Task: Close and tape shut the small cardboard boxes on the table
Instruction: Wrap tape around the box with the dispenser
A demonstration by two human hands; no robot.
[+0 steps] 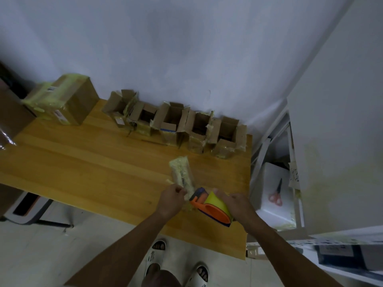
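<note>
Light: dim, even, bluish cast.
Shadows: soft, faint.
Focus: slightly soft overall.
Edges: wide-angle bending, smeared corners.

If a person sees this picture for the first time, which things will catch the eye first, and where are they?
The bright orange and yellow tape dispenser at the near edge of the wooden table stands out first, in the grip of the right hand, while the left hand pinches a small taped box beside it. Next comes the row of open cardboard boxes along the wall, flaps standing up.
</note>
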